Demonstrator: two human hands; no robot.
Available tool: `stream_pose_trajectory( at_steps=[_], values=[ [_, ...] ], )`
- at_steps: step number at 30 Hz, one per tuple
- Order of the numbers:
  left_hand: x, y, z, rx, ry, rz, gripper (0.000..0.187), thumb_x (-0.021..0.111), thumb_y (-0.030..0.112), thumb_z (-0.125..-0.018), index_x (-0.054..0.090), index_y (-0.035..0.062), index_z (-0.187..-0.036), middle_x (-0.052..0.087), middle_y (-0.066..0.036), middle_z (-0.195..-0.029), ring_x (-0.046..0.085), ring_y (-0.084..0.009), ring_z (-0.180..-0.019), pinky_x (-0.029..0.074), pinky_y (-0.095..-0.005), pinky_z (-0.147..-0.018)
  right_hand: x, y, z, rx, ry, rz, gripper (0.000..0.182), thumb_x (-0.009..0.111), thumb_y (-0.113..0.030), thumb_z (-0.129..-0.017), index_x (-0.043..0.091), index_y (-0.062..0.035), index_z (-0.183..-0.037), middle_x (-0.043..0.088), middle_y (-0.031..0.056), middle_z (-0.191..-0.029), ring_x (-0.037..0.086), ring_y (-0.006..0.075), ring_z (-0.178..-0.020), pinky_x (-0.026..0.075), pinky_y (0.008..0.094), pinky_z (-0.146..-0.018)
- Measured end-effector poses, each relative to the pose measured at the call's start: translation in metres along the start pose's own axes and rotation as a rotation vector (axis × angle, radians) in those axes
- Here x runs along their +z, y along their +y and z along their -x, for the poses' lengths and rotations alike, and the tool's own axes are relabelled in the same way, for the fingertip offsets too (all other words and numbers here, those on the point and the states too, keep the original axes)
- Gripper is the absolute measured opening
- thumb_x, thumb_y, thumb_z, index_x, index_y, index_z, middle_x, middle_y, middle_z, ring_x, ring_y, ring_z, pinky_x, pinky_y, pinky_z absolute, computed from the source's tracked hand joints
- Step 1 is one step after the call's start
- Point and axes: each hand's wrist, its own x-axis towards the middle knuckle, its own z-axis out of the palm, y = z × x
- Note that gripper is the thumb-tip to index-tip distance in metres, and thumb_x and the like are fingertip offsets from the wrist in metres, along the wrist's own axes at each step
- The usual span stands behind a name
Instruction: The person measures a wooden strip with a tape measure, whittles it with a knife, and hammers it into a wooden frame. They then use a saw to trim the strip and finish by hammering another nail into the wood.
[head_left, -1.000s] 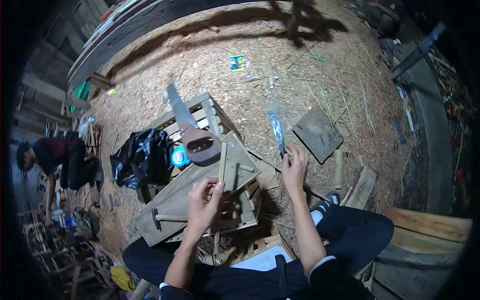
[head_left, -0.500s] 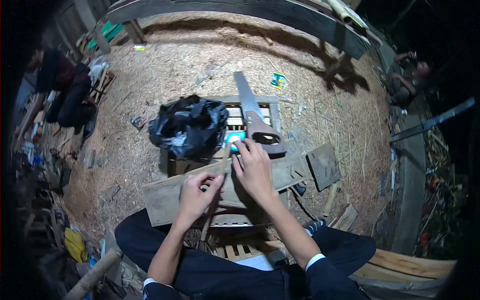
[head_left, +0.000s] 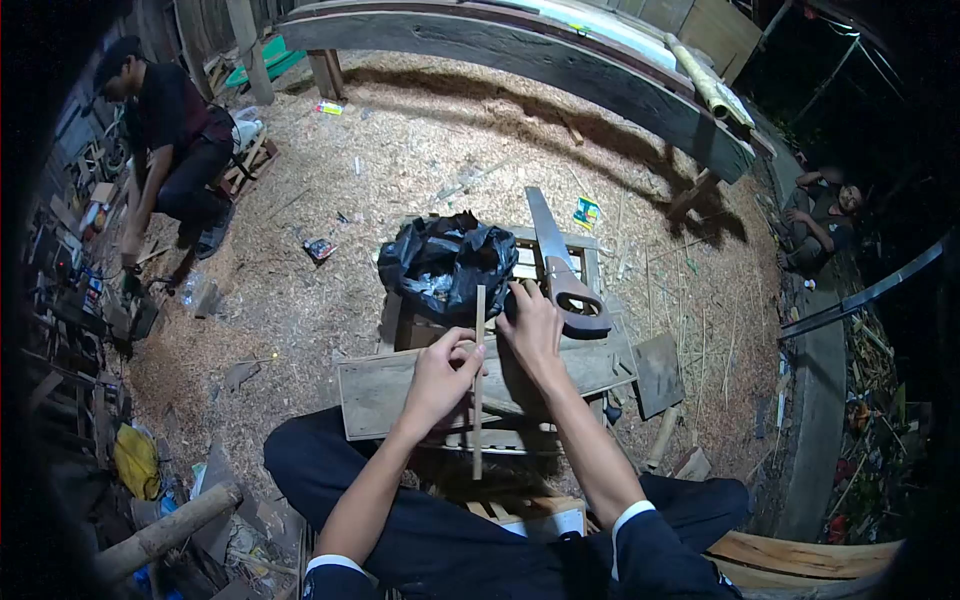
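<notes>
My left hand [head_left: 447, 378] pinches a thin wooden strip [head_left: 479, 430], which points away from me above the board. My right hand [head_left: 537, 325] is beside the strip, fingers curled downward between the plastic bag and the saw; whatever is under the fingertips is hidden. A black plastic bag [head_left: 450, 265] sits bunched open on a slatted wooden crate [head_left: 590, 265]. The hand saw [head_left: 556, 235] lies on the crate with its brown handle close to my right hand. A wide wooden board [head_left: 385, 395] lies across the crate's near side, beneath my hands.
A person [head_left: 170, 150] bends over at the left, and another person [head_left: 820, 220] sits at the far right. A heavy wooden bench [head_left: 520, 60] spans the back. Wood shavings cover the ground. A dark flat block [head_left: 657, 375] lies right of the crate; a round pole [head_left: 170, 530] is at lower left.
The view has shifted, so the crate and hands appear farther right. The strip has turned from slanted to straight. A blue-and-white item near my right fingertips no longer shows.
</notes>
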Motion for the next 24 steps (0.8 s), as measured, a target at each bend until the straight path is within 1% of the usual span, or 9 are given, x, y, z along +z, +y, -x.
stream_pose_trajectory(
  at_steps=[2,3,5,7,11,16,19,20,24],
  values=[
    [-0.002,0.013,0.003,-0.001,0.0,0.013,0.024,0.068,0.016,-0.105,0.065,-0.0056,-0.114,0.075,-0.008,-0.085,0.07,-0.0091,-0.074,0.054,-0.0258,-0.064,-0.012,-0.01,0.013,-0.071,0.207,-0.24,0.051,0.074,-0.012,-0.082,0.065,-0.0007,-0.131,0.062,0.0249,-0.134,0.066,0.0412,-0.115,0.054,0.0446,-0.098],
    [-0.002,0.017,0.006,-0.017,-0.01,0.029,0.023,0.068,0.016,-0.105,0.065,-0.0054,-0.112,0.074,-0.008,-0.085,0.07,-0.0088,-0.074,0.054,-0.0262,-0.065,-0.028,-0.019,0.02,-0.071,0.206,-0.242,0.051,0.074,-0.012,-0.082,0.065,-0.0007,-0.131,0.062,0.0249,-0.134,0.066,0.0412,-0.115,0.054,0.0446,-0.098],
    [-0.002,0.023,0.015,0.016,0.007,0.053,0.022,0.068,0.016,-0.105,0.064,-0.0043,-0.11,0.073,-0.006,-0.083,0.07,-0.0088,-0.075,0.056,-0.0275,-0.064,-0.06,-0.035,0.037,-0.002,0.375,-0.598,0.047,0.065,-0.006,-0.083,0.063,0.0012,-0.13,0.062,0.0226,-0.13,0.065,0.0374,-0.115,0.052,0.0425,-0.102],
    [-0.002,0.039,0.024,0.028,-0.006,-0.007,0.023,0.068,0.015,-0.105,0.065,-0.0069,-0.108,0.076,-0.013,-0.086,0.078,-0.0155,-0.083,0.06,-0.0295,-0.067,-0.088,-0.044,0.061,-0.053,0.382,-0.756,0.046,0.058,-0.003,-0.084,0.06,0.0032,-0.13,0.061,0.02,-0.128,0.063,0.0336,-0.115,0.05,0.0412,-0.104],
    [0.013,0.042,0.039,0.051,-0.073,0.014,0.029,0.068,0.019,-0.105,0.067,-0.007,-0.119,0.078,-0.015,-0.089,0.079,-0.0188,-0.085,0.061,-0.0303,-0.068,-0.117,-0.051,0.104,-0.08,0.232,-1.012,0.058,0.053,-0.007,-0.086,0.049,0.0035,-0.142,0.057,0.0199,-0.134,0.057,0.031,-0.125,0.045,0.0413,-0.111],
    [0.027,0.051,0.05,0.218,-0.096,-0.135,0.027,0.076,0.019,-0.097,0.073,-0.001,-0.114,0.078,-0.018,-0.09,0.079,-0.0246,-0.08,0.061,-0.0353,-0.071,-0.121,-0.041,0.122,-0.123,0.282,-0.98,0.07,0.048,-0.011,-0.085,0.032,0.0021,-0.152,0.045,0.0222,-0.147,0.049,0.032,-0.137,0.039,0.0465,-0.12],
    [0.033,0.048,0.054,0.406,-0.105,-0.222,0.025,0.077,0.018,-0.095,0.073,-0.0002,-0.113,0.078,-0.017,-0.091,0.079,-0.0282,-0.081,0.06,-0.037,-0.072,-0.126,-0.039,0.126,-0.144,0.346,-1.008,0.07,0.049,-0.012,-0.084,0.028,0.0001,-0.15,0.044,0.0246,-0.144,0.049,0.0338,-0.134,0.038,0.0493,-0.119],
    [0.035,0.05,0.057,0.34,-0.125,-0.203,0.023,0.077,0.015,-0.093,0.074,0.0009,-0.111,0.078,-0.017,-0.091,0.078,-0.0315,-0.084,0.061,-0.0375,-0.075,-0.124,-0.035,0.124,-0.223,0.375,-0.985,0.068,0.052,-0.015,-0.087,0.025,-0.0046,-0.148,0.043,0.0279,-0.142,0.049,0.0354,-0.129,0.041,0.0526,-0.114],
    [0.04,0.038,0.055,0.444,-0.126,-0.196,0.023,0.078,0.009,-0.093,0.075,0.0004,-0.114,0.079,-0.015,-0.091,0.078,-0.0215,-0.08,0.058,-0.0318,-0.066,-0.118,-0.023,0.132,-0.3,0.44,-0.846,0.063,0.056,-0.025,-0.094,0.023,-0.0115,-0.147,0.041,0.0306,-0.139,0.049,0.0359,-0.123,0.045,0.0539,-0.103]
  ],
)
